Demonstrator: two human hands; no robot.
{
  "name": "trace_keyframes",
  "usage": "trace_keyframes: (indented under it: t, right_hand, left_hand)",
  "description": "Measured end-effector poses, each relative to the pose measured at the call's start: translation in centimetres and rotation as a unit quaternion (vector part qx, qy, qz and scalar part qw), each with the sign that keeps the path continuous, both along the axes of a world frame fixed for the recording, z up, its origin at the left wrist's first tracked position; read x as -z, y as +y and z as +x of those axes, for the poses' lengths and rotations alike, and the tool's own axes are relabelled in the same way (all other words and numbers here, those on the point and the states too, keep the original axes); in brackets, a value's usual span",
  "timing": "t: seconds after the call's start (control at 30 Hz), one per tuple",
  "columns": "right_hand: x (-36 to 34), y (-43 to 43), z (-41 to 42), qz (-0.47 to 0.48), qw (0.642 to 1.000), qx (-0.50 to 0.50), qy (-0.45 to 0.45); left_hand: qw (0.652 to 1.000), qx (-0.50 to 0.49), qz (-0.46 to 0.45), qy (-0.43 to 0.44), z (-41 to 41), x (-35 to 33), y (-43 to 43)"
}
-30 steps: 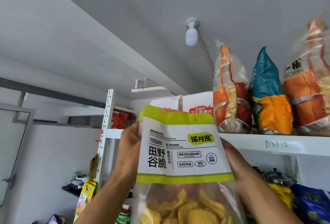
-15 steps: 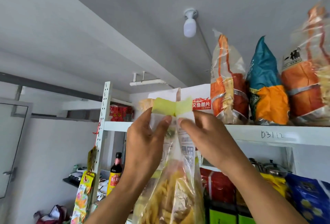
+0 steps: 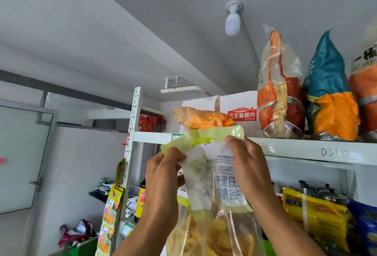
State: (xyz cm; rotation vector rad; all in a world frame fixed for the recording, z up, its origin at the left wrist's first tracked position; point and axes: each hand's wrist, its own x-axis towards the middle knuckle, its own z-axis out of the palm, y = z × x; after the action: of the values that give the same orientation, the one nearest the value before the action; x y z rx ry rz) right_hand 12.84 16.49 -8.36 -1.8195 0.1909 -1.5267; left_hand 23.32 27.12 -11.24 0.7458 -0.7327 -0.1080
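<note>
Far left: I see a glass door (image 3: 24, 153) and plain wall, and the open room lies on this side, left of the shelf post (image 3: 133, 125).
Post edge: a strip of snack packets (image 3: 111, 213) hangs against the post's lower part. A dark sauce bottle (image 3: 141, 196) stands just behind it, near my left wrist.
Left hand: my left hand (image 3: 163, 176) has its grip pinched on the folded left flap of the bag's green top band, fingers curled round the film.
Task thing: the snack bag (image 3: 222, 190) is held in the air between both hands, in front of the top shelf's front edge. Its green top reaches just above that edge, and the clear lower part with yellow crisps hangs down.
Right hand: my right hand (image 3: 246, 166) has its grip pinching the right side of the same top band.
Top shelf: the top shelf (image 3: 306, 147) runs right from the post. Right behind the bag's top, a clear bag of orange crisps (image 3: 200, 117) lies flat in front of a white carton (image 3: 240, 111), with free height above it.
Shelf, right: an orange-striped bag (image 3: 279, 96) and a teal-and-orange bag (image 3: 330, 96) stand upright, pressed side by side.
Lower right: yellow packs (image 3: 314, 213) sit close beside my right forearm.
</note>
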Motion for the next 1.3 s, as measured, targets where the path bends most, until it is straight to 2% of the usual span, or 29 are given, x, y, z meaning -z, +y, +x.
trace_keyframes:
  t: [0.1,0.2,0.23,0.3,0.37,0.43,0.57,0.67,0.77,0.9,1.03,1.13,1.2,1.3]
  right_hand:
    - [-0.3,-0.3,0.0,0.036,0.995,-0.081,0.041]
    - [-0.7,-1.0,0.4,0.110,0.973,-0.197,0.042]
    - [-0.8,-1.0,0.5,0.133,0.964,-0.227,0.040]
    - [-1.0,-1.0,0.6,0.156,0.952,-0.260,0.052]
    - [-0.5,-1.1,0.7,0.152,0.951,-0.259,0.069]
    - [0.2,-1.3,0.5,0.135,0.953,-0.258,0.085]
    - [2.7,-1.8,-0.9,0.066,0.927,-0.342,0.139]
    - [5.8,-3.0,-0.4,0.005,0.942,-0.277,0.188]
    - [9.2,-4.1,1.3,0.038,0.958,-0.198,0.204]
    - [15.8,-4.9,3.9,0.097,0.942,-0.244,0.212]
    - [25.7,-4.0,7.4,0.180,0.908,-0.276,0.258]
    - [35.4,-3.0,9.6,0.240,0.869,-0.247,0.356]
    - [43.2,-2.3,10.6,0.245,0.834,-0.219,0.442]
    - [54.2,-0.8,11.7,0.258,0.771,-0.255,0.524]
  left_hand:
    - [0.996,-0.020,-0.012,-0.081,2.1,1.3,0.9]
    - [0.985,-0.109,0.071,-0.115,4.5,2.5,1.3]
    - [0.983,-0.087,0.110,-0.115,5.2,2.7,1.4]
    - [0.982,0.036,0.163,-0.085,6.3,3.1,1.8]
    - [0.974,0.110,0.181,-0.080,6.9,3.5,2.5]
    - [0.978,0.093,0.169,-0.082,7.5,4.2,2.7]
    - [0.986,0.019,0.141,-0.090,7.9,5.8,2.8]
    - [0.987,-0.017,0.135,-0.083,8.0,7.6,2.9]
    - [0.989,-0.036,0.131,-0.061,7.5,10.3,3.1]
    - [0.985,-0.056,0.158,-0.039,7.6,16.2,4.2]
    - [0.966,-0.046,0.254,-0.011,8.9,25.3,6.9]
    - [0.919,-0.056,0.389,0.026,9.8,34.5,9.6]
    - [0.881,-0.041,0.467,0.067,9.7,41.3,11.2]
    - [0.821,-0.033,0.551,0.149,9.2,51.9,12.6]
